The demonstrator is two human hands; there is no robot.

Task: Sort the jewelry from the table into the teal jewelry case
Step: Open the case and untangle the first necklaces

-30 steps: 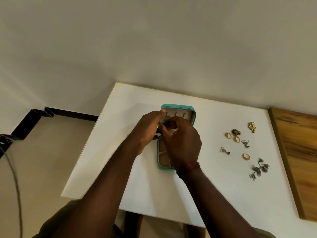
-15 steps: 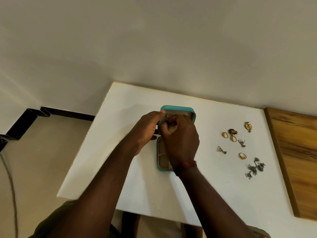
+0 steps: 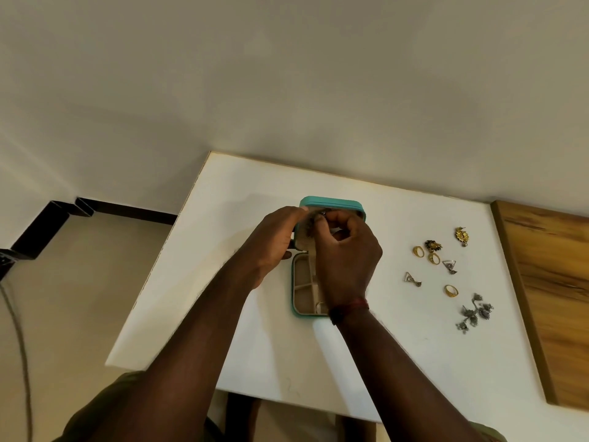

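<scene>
While pinching a small dark piece (image 3: 314,218) at the lid of the teal jewelry case (image 3: 331,204): hang it cleanly
Left hand (image 3: 274,240) steadying the lid, fingertips pressed to its edge; right hand (image 3: 345,253) with thumb and forefinger closed on the piece. Best seated with small motions, lid braced. Left to sort, well right on the table (image 3: 242,193): gold rings (image 3: 418,251), silver cluster (image 3: 475,312)

Wall (image 3: 287,74): plain cream, unmarked, filling the upper half of the view.
Skirting (image 3: 127,212): dark band at the wall's foot, stepping round a corner at left.
Floor (image 3: 79,298): beige, smooth.
Bench (image 3: 255,362): white top against the wall.
Wooden panel (image 3: 554,282): brown grain, along the bench's right side.
Light: soft, warm.
</scene>
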